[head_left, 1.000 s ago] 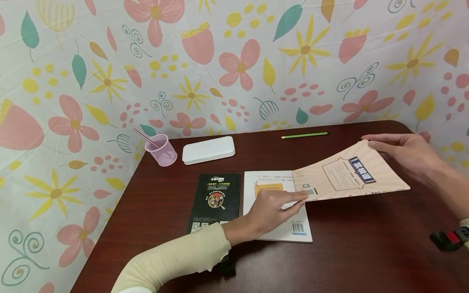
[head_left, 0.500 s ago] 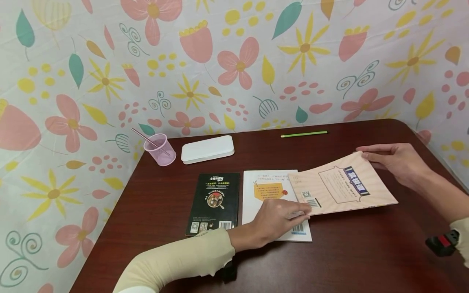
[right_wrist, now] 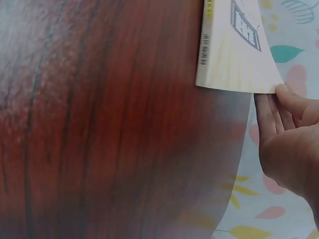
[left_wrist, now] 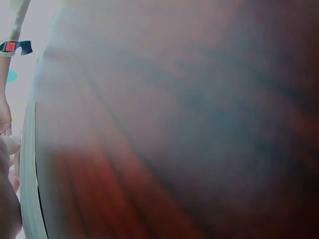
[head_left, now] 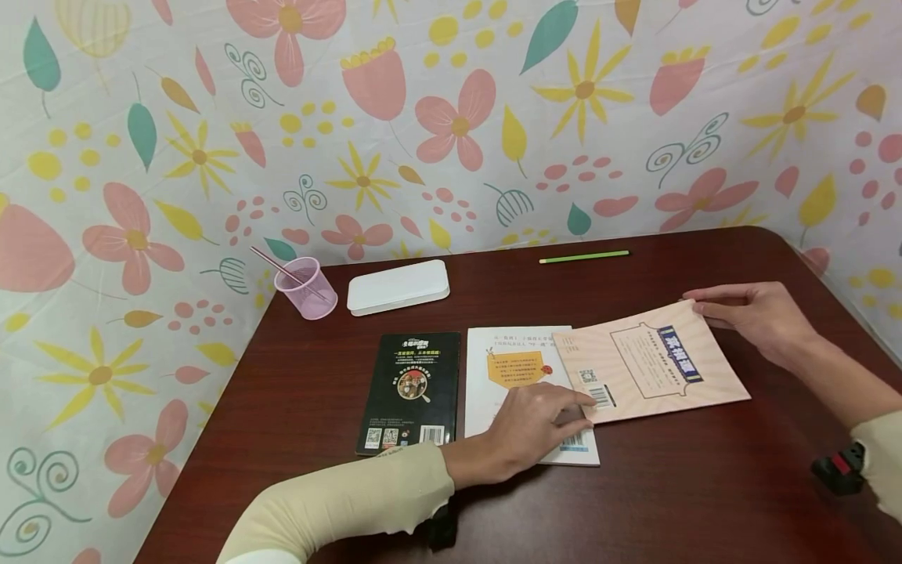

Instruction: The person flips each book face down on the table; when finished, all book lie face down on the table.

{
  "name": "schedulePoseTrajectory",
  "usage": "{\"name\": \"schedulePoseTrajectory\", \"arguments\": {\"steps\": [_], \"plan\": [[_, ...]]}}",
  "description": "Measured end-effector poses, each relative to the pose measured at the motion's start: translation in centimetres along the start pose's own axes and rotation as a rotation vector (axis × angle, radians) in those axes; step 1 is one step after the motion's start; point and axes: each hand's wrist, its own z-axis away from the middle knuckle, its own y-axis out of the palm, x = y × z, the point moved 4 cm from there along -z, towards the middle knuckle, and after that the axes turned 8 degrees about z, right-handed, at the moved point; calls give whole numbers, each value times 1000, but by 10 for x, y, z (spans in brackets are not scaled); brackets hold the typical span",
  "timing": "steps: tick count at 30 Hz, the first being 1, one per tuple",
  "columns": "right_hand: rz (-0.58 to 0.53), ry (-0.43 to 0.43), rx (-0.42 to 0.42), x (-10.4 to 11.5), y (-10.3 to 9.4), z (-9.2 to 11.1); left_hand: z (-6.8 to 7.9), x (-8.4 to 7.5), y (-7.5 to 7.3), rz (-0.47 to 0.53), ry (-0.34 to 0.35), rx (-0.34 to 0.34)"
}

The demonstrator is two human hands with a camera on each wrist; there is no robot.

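A peach-coloured book (head_left: 620, 356) with a blue title label lies slanted, its left part overlapping a white book (head_left: 485, 403). My right hand (head_left: 768, 321) pinches its far right corner between thumb and fingers; the right wrist view shows the thumb on top of the book (right_wrist: 244, 64) and fingers underneath. My left hand (head_left: 524, 431) reaches across the white book, with thumb and fingertips at the peach book's lower left corner, by the barcode. In the left wrist view only part of that hand (left_wrist: 9, 199) shows, along a book's page edge (left_wrist: 30, 169).
A black book (head_left: 387, 403) lies left of the white one. Farther back are a pink mesh cup (head_left: 317, 298) holding a thin striped stick (head_left: 271, 261), a white case (head_left: 399, 286) and a green pencil (head_left: 585, 257). A flowered cloth (head_left: 458, 188) hangs behind the dark wooden table (head_left: 634, 486).
The peach book has come down and slightly left, nearer the table and over the white book. My right hand has lowered with its corner; my left hand has stayed near the barcode.
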Motion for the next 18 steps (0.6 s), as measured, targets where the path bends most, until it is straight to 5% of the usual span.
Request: {"name": "schedulePoseTrajectory", "arguments": {"steps": [6,18], "plan": [[210,-10,-27,-3,5,-2,-1,2,0,76,-45,34],[227,-48,13,8,20,-3,-3,1,0,127,-20,128]]}}
